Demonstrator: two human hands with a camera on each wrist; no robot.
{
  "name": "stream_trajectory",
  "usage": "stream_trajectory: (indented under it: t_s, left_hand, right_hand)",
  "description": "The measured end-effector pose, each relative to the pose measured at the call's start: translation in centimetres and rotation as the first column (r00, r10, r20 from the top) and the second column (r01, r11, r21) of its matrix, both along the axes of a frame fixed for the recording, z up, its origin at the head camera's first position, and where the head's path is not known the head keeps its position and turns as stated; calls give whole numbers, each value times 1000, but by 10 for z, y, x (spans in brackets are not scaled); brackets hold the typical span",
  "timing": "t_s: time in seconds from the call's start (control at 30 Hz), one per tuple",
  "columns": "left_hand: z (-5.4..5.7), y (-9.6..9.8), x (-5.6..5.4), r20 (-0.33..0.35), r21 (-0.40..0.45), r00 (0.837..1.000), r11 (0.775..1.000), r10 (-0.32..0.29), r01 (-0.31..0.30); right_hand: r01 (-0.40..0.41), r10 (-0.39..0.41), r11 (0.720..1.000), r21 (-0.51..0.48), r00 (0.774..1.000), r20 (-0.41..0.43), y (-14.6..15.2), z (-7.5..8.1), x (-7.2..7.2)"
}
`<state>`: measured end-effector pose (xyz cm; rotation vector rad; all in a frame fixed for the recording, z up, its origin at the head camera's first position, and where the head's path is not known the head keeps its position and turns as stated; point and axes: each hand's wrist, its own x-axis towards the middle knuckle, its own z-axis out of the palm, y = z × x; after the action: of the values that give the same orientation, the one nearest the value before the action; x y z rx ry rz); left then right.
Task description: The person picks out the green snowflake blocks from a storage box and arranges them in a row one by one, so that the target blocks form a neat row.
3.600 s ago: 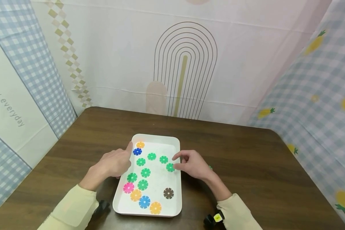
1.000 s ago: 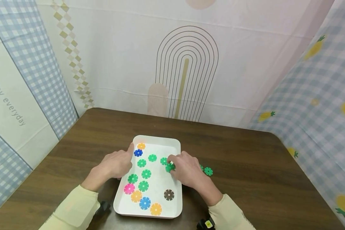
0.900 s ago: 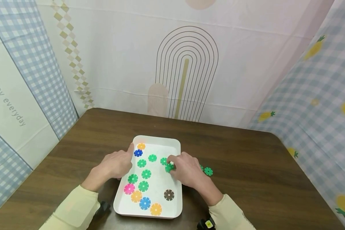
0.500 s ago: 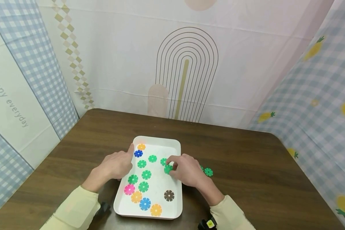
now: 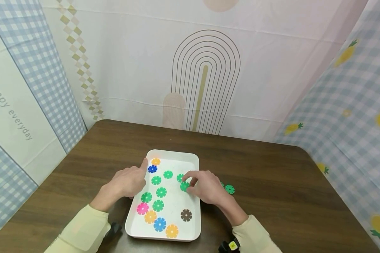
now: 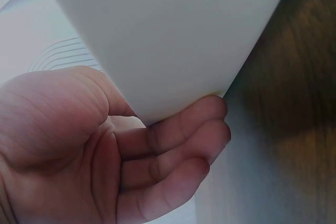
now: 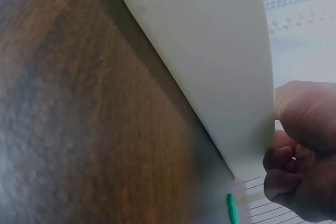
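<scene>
A white tray (image 5: 172, 213) lies on the table with flat, notched interlocking discs in it. My left hand (image 5: 128, 181) grips its left wall, index finger along the rim; in the left wrist view the thumb is over the wall and the other fingers (image 6: 178, 129) lie on the outside. My right hand (image 5: 206, 188) reaches over the right rim, thumb and index finger at the edges of a green disc (image 5: 184, 186). Another green disc (image 5: 179, 177) sits by the index fingertip, partly covered. The right wrist view shows mostly the tray's outer wall (image 7: 210, 66).
Inside the tray are more green discs (image 5: 161, 192), a brown disc (image 5: 186, 215), a pink disc (image 5: 142, 208), a blue disc (image 5: 159, 224) and orange ones. Right of the tray, another green disc (image 5: 229, 189) lies on the table (image 5: 272, 196). Printed cloth (image 5: 130, 70) hangs behind.
My right hand has closed in on the green disc by the right rim and drawn it slightly left and toward me. The left hand keeps its place on the tray.
</scene>
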<state>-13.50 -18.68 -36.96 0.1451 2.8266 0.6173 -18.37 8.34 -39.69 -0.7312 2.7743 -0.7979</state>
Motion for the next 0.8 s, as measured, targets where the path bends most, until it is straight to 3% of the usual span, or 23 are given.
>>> stream_trajectory:
  t_s: [0.43,0.8]
  left_hand:
    - [0,1,-1,5,-5,1000,1000,3,-3]
    - [-1,1,-1,2,-13,1000,1000,0,0]
  right_hand:
    - [0,7,988,-156,999,44,5,2,-2]
    - [11,15,953,-302,996,85,11,3,-7]
